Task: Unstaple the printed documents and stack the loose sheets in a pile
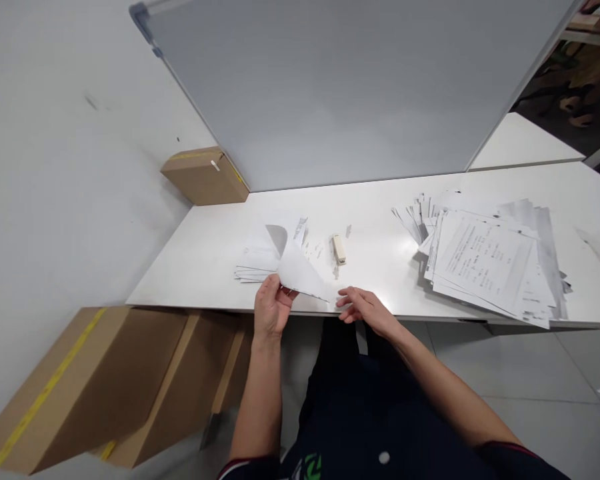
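Curling paper (pixel 299 269); left fingers (pixel 269 288) pinch its edge

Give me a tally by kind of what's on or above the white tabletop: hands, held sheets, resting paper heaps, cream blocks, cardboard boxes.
Hands (left hand, right hand): 2
Held sheet: 1
Paper heaps (left heap, right heap): 2
Cream block: 1
Cardboard box: 1
Total: 7

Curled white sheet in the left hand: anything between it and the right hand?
Nothing visible. The right hand is apart from the curled white sheet, with only white tabletop showing in the gap. The cream block lies farther back, off that line.
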Demonstrator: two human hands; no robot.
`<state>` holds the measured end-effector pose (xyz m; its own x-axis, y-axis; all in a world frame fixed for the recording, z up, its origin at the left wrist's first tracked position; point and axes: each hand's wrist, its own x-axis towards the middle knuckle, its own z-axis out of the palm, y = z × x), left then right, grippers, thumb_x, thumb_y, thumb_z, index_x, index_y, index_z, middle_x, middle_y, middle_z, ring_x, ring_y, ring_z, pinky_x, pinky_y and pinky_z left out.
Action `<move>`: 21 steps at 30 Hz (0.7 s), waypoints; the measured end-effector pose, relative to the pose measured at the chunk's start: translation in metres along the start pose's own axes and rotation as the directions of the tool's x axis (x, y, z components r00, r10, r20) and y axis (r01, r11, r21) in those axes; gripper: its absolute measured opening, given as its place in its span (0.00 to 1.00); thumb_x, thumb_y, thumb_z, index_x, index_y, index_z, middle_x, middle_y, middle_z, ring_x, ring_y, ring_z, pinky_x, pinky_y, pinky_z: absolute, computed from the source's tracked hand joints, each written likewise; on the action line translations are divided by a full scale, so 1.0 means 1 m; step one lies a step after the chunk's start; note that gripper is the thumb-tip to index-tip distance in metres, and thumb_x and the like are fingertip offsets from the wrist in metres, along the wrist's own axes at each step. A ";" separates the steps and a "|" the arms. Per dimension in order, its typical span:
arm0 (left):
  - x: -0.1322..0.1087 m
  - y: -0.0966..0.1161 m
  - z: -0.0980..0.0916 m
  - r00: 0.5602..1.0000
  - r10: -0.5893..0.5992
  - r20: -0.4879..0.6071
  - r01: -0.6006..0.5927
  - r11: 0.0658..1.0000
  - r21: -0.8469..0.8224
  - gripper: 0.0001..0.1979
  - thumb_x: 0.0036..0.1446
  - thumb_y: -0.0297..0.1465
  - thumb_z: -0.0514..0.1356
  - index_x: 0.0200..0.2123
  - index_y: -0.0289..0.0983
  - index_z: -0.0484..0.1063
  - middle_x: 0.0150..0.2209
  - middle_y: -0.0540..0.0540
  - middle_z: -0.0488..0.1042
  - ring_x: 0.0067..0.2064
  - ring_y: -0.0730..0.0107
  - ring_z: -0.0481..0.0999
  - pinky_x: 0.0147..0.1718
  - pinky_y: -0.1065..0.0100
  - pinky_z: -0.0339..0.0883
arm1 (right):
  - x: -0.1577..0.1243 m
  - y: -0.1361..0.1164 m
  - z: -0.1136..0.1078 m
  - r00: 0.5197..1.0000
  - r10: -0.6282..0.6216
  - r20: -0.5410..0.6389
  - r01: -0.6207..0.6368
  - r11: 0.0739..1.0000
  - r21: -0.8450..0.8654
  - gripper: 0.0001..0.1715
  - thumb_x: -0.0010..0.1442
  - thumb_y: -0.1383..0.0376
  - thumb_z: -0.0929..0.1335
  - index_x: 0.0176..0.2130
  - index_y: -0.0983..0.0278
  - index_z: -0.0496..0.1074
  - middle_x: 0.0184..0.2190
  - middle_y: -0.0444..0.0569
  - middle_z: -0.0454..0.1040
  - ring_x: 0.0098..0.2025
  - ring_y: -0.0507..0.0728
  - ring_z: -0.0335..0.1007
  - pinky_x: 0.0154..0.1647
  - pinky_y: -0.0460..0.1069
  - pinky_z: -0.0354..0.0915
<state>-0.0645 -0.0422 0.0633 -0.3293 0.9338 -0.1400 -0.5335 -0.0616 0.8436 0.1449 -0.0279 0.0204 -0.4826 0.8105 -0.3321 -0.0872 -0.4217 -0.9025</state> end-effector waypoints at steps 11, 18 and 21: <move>-0.047 -0.029 0.011 0.995 -0.101 -0.019 0.101 0.995 0.022 0.11 0.46 0.35 0.63 0.24 0.36 0.64 0.24 0.53 0.71 0.30 0.74 0.72 0.35 0.64 0.70 | 0.002 -0.015 -0.007 0.999 -0.004 -0.038 0.023 0.868 0.496 0.17 0.47 0.60 0.71 0.38 0.63 0.70 0.33 0.48 0.75 0.33 0.54 0.71 0.34 0.48 0.68; -0.050 -0.051 -0.002 0.992 0.003 -0.125 0.009 0.995 0.100 0.10 0.45 0.33 0.63 0.22 0.34 0.67 0.23 0.52 0.71 0.29 0.74 0.72 0.36 0.64 0.70 | 0.003 -0.007 -0.012 0.966 0.023 -0.257 0.061 0.948 0.313 0.18 0.46 0.54 0.70 0.33 0.64 0.69 0.26 0.44 0.74 0.25 0.52 0.68 0.23 0.46 0.64; -0.055 -0.054 -0.009 0.995 0.000 -0.104 0.020 0.982 0.186 0.09 0.45 0.33 0.63 0.23 0.34 0.68 0.23 0.51 0.71 0.28 0.74 0.72 0.35 0.65 0.69 | 0.004 -0.004 -0.014 0.953 -0.008 -0.301 0.069 0.979 0.193 0.22 0.47 0.53 0.69 0.37 0.65 0.69 0.29 0.48 0.75 0.27 0.54 0.69 0.23 0.47 0.64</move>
<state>-0.0248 -0.0931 0.0202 -0.4085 0.8920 -0.1938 -0.3858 0.0236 0.9223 0.1555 -0.0171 0.0193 -0.1968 0.8985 -0.3923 -0.2863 -0.4353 -0.8535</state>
